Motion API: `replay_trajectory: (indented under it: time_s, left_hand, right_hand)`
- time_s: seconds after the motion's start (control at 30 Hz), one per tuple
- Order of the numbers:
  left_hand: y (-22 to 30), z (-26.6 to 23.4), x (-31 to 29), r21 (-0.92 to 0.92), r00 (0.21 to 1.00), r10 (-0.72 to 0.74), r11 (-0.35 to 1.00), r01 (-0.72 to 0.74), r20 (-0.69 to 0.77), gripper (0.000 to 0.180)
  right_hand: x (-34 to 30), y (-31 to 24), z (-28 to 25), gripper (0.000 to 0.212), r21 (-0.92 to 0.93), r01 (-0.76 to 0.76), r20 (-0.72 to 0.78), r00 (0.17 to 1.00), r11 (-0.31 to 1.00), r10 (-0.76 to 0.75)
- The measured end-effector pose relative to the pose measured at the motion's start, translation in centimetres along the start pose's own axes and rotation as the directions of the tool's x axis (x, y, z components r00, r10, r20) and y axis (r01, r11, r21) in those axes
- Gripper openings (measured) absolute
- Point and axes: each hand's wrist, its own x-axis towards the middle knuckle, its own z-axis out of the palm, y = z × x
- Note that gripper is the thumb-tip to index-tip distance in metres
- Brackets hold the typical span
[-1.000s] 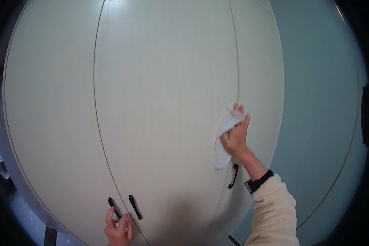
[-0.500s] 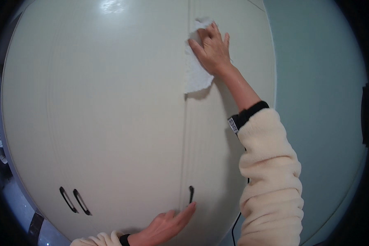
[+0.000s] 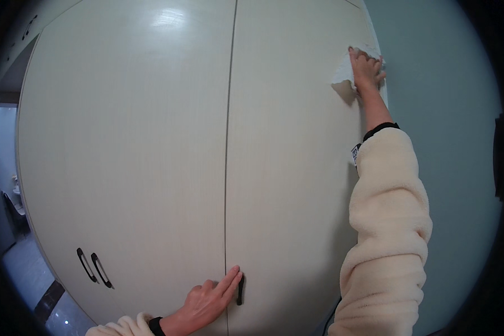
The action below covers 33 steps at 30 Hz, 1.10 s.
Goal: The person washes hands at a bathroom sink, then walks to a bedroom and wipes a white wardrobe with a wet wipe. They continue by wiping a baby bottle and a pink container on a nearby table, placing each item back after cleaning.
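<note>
Head view puts us close before a tall cream wardrobe (image 3: 151,140) whose flat doors fill most of the frame, their faint grain running across and a ceiling light glaring near the top centre. We see a thin dark seam (image 3: 227,168) running top to bottom between two doors, just right of the middle.

At the upper right, our right hand (image 3: 367,70) is raised high, arm stretched up in a fluffy cream sleeve (image 3: 389,224) with a dark watch band at the wrist. Its grip is flat and spread: palm and fingers press a white cloth (image 3: 343,73) against the right-hand door close to its outer edge, and the cloth bunches out to the left from under the hand.

At the bottom centre, our left hand (image 3: 207,302) lies open against the door, fingers extended, fingertips touching a short black handle (image 3: 239,289) just right of the seam; it holds nothing.

Two more black handles (image 3: 94,267) sit side by side at the lower left. Right of the wardrobe runs a plain pale blue-green wall (image 3: 448,168). Far left, a narrow gap shows another room with a pale glossy tiled floor (image 3: 25,269).
</note>
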Motion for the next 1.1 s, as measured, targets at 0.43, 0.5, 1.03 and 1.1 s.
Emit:
replay_trajectory:
  time_s: [0.43,0.5,1.03,1.1]
  left_hand:
    - [-0.9,4.0,-2.5,0.17,0.975,-0.094,0.977,0.129,-0.202,0.06]
    - [-0.9,3.7,-2.4,0.151,0.986,-0.101,0.981,0.12,-0.133,0.059]
    - [0.0,2.2,-2.6,0.013,0.991,-0.119,0.993,0.118,0.065,0.059]
    - [0.2,2.2,-2.5,-0.029,0.99,-0.126,0.991,0.128,0.067,0.06]
  right_hand:
    - [-3.5,-21.6,-3.9,0.052,0.173,0.505,-0.161,0.861,0.845,-0.482]
    - [-6.2,-27.6,-4.4,0.036,0.056,0.744,-0.203,0.661,0.666,-0.722]
    - [12.8,-15.0,-2.3,0.064,0.174,0.349,-0.05,0.937,0.921,-0.345]
    - [15.4,-8.6,-0.4,0.069,0.101,0.228,-0.042,0.974,0.968,-0.224]
